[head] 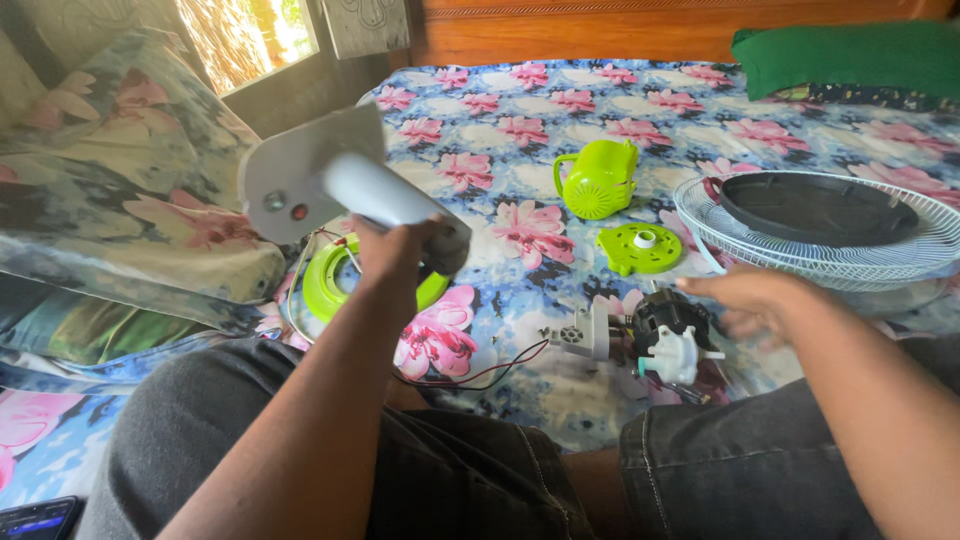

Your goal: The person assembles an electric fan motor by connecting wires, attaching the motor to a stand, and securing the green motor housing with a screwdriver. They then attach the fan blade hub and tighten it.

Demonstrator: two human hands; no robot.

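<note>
My left hand (392, 262) grips the white stand of a fan (372, 190), holding it up over the bed; its flat white base (295, 170) with two small buttons points toward the left. Below it lies a lime green ring part (325, 280) with thin wires. My right hand (752, 300) hovers with fingers spread just right of the fan motor (655, 332), which lies on the floral bedsheet (500, 130) with red and black wires trailing from it. It holds nothing.
A lime green motor cover (598, 180) and a green round plate (640, 248) lie further back. A white wire fan guard (830, 255) holds a black disc (815, 205) at the right. A floral pillow (110, 180) sits left, a green pillow (850, 55) at the back right.
</note>
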